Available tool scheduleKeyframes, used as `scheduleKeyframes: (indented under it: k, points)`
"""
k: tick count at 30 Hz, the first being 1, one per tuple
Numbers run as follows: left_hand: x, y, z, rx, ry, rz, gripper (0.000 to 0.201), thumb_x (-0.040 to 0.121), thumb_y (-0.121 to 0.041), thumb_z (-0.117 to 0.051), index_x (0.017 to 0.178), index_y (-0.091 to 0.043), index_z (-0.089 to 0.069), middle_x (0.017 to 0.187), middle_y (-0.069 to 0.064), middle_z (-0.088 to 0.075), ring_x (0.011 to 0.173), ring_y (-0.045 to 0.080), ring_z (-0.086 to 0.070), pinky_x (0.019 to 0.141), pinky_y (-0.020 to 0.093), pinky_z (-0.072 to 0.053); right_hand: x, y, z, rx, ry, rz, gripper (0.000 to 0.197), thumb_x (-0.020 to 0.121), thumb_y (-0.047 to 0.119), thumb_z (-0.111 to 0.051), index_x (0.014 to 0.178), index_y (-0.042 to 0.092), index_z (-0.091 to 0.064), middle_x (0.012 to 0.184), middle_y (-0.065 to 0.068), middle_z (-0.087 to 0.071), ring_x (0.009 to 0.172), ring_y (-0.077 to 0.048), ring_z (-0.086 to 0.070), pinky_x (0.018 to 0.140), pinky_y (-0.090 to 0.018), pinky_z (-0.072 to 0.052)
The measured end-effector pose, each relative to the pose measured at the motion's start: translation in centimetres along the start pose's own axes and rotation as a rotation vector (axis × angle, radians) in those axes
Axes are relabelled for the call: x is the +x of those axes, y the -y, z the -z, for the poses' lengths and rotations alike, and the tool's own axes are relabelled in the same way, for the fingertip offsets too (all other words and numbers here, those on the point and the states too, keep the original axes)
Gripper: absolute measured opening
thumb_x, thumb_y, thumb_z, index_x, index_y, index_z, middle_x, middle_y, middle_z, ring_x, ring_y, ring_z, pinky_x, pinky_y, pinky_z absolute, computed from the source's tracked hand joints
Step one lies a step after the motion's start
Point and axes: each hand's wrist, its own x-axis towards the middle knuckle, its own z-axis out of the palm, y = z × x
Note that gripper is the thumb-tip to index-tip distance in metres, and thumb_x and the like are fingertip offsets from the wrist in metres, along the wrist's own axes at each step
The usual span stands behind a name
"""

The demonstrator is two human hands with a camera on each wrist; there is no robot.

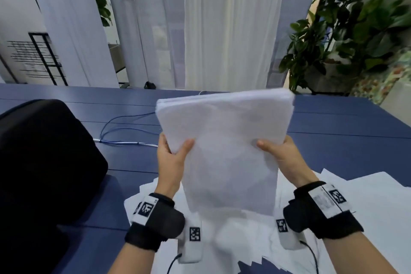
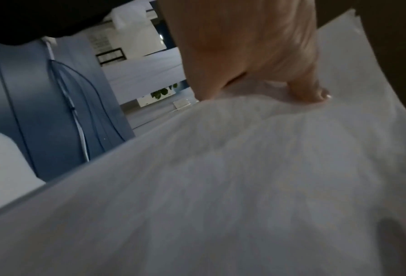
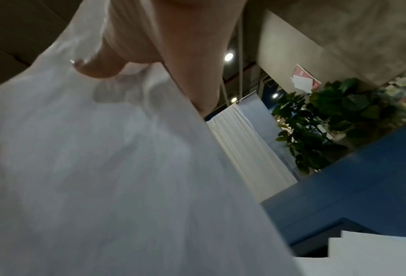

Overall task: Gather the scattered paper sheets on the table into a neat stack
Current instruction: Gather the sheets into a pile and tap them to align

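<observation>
Your two wrists, each strapped with a black band (image 1: 155,227) carrying printed markers, sat closest to the head camera, low over loose white sheets (image 1: 364,202) lying fanned out on the blue surface (image 1: 333,122). Above those sheets you held a bundle of paper (image 1: 224,140) upright, lifted clear of the surface and leaning away from you, its top edges roughly aligned. Your left hand (image 1: 171,158) gripped the left edge of the bundle, thumb pressed on the near face and fingers curled behind; the left wrist view showed that thumb (image 2: 310,93) flat against the paper (image 2: 220,186). Your right hand (image 1: 282,153) clamped the right edge of the bundle the same way, thumb in front, and the right wrist view showed its thumb (image 3: 95,69) bearing on the sheet (image 3: 102,186). Both grips were closed on the bundle, one on each side edge, at about mid height.

Left of the bundle, a large black object (image 1: 44,162) stood on the surface, blurred and hard to identify. Between it and the bundle ran blue and white cables (image 1: 124,138). Beyond the bundle hung white curtains (image 1: 233,29), and to the right of them stood a leafy green plant (image 1: 347,33).
</observation>
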Motion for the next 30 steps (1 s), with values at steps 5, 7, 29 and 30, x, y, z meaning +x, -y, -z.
scheduleKeyframes:
  k: [5, 7, 29, 30]
  points:
    - [-0.8, 1.4, -0.3, 0.072, 0.083, 0.059, 0.055, 0.066, -0.001, -0.076, 0.115, -0.001, -0.052, 0.093, 0.002, -0.067, 0.074, 0.001, -0.067, 0.066, 0.015, -0.053, -1.3, -2.2, 1.1, 0.196, -0.031, 0.004, 0.07, 0.028, 0.048, -0.09, 0.087, 0.017, -0.068, 0.078, 0.007, -0.075, 0.074, -0.007, -0.071, 0.063, -0.017, -0.054]
    - [-1.3, 1.8, -0.5, 0.088, 0.09, 0.08, 0.052, 0.07, 0.01, -0.072, 0.117, 0.003, -0.05, 0.091, 0.001, -0.066, 0.071, -0.002, -0.067, 0.064, 0.013, -0.053, -1.7, -3.3, 1.3, 0.153, -0.028, -0.047, 0.046, 0.045, 0.028, -0.088, 0.085, 0.019, -0.067, 0.078, 0.007, -0.075, 0.072, -0.004, -0.07, 0.062, -0.016, -0.053]
    - [-4.3, 5.2, 1.4, 0.156, 0.164, 0.34, 0.02, 0.073, 0.001, -0.072, 0.082, -0.017, -0.07, 0.074, -0.009, -0.075, 0.071, 0.007, -0.069, 0.063, 0.016, -0.054, -4.2, -8.8, 1.3, -0.08, -0.097, -0.271, 0.029, 0.079, 0.009, -0.07, 0.107, 0.005, -0.064, 0.097, -0.005, -0.069, 0.08, -0.008, -0.066, 0.064, -0.008, -0.052]
    - [-4.7, 5.7, 1.7, 0.192, 0.176, 0.365, 0.02, 0.073, -0.001, -0.073, 0.083, -0.018, -0.07, 0.075, -0.009, -0.075, 0.073, 0.008, -0.069, 0.063, 0.015, -0.054, -4.4, -9.2, 1.2, -0.109, -0.088, -0.292, 0.032, 0.08, 0.011, -0.069, 0.109, 0.002, -0.062, 0.101, -0.008, -0.069, 0.085, -0.011, -0.066, 0.069, -0.011, -0.053]
